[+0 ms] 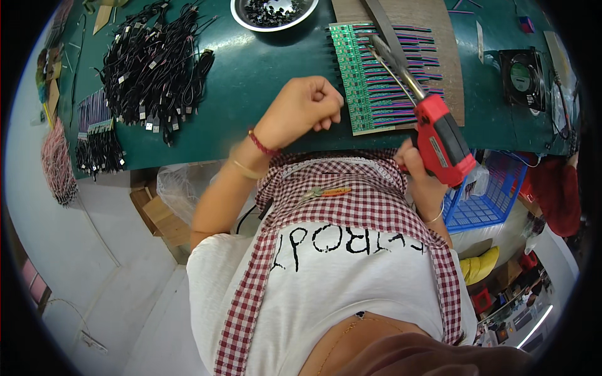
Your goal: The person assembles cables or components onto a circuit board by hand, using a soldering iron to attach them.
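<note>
My right hand [421, 172] is wrapped round the grip of a red and black soldering gun [444, 139]. Its metal nozzle and thin feed tube point away from me, over a green circuit board panel [354, 81]. Rows of black, pink and blue wires lie along the panel's right side, and small black parts line its left edge. Beside that left edge, my left hand [307, 106] is closed with its fingers curled in; whatever they hold, if anything, is hidden. The panel rests on a brown board [453, 81], and a grey metal bar [384, 25] crosses above it.
On the green table [244, 75], a large pile of black cables [153, 69] lies at the left. A metal bowl [274, 26] of small black parts stands at the far side. At the right is a black fan [522, 80]. Below the table edge sits a blue crate [480, 210].
</note>
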`<state>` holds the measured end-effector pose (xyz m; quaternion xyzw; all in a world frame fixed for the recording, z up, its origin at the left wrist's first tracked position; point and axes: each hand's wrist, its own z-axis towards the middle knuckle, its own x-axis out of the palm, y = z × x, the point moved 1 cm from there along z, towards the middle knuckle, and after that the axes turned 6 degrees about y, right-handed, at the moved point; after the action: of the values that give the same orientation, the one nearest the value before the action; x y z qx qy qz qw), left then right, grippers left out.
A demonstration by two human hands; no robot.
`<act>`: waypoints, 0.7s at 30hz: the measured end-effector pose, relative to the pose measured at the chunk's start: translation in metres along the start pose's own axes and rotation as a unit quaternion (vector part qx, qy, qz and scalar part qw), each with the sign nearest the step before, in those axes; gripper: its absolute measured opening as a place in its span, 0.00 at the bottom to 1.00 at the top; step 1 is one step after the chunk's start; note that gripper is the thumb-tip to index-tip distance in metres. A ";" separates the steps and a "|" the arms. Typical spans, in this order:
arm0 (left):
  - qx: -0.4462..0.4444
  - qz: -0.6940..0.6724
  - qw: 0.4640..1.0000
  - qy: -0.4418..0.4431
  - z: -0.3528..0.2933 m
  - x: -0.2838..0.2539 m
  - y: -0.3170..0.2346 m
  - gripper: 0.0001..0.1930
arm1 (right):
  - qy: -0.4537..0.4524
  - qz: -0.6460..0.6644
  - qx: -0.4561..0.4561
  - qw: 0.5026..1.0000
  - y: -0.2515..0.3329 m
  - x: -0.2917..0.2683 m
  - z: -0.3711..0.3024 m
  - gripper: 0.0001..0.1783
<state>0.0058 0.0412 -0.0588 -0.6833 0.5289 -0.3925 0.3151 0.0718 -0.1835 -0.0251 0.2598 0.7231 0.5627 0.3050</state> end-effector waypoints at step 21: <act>-0.023 -0.025 0.999 0.031 0.019 -0.009 0.003 0.05 | 0.036 -0.059 0.028 0.997 -0.046 -0.039 -0.047 0.05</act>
<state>0.0199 0.0491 -0.0722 -0.6907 0.5301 -0.4091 0.2730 0.0625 -0.2527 -0.0562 0.2043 0.7634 0.5321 0.3038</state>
